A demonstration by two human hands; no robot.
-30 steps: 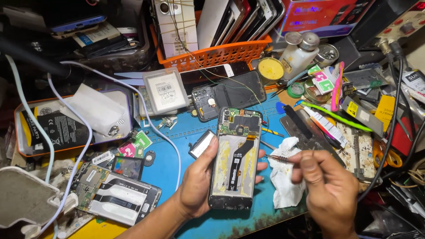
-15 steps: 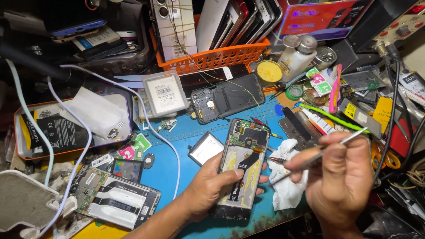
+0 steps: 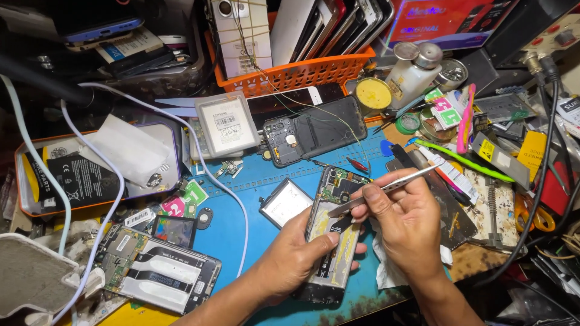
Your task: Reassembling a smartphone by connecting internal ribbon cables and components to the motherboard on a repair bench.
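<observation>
The left hand [image 3: 290, 256] has its grip closed round an opened phone [image 3: 331, 235], held tilted just above the near middle of the blue surface [image 3: 223, 226]; the thumb lies across its bare inside; the right hand [image 3: 405, 220] pinches steel tweezers [image 3: 386, 188], their tips down on the phone's upper half; a white tissue [image 3: 389, 271] lies under that hand; a battery [image 3: 285, 202] rests just left of the phone; another stripped phone [image 3: 158, 270] lies at near left; an orange basket [image 3: 296, 72] stands far behind.
</observation>
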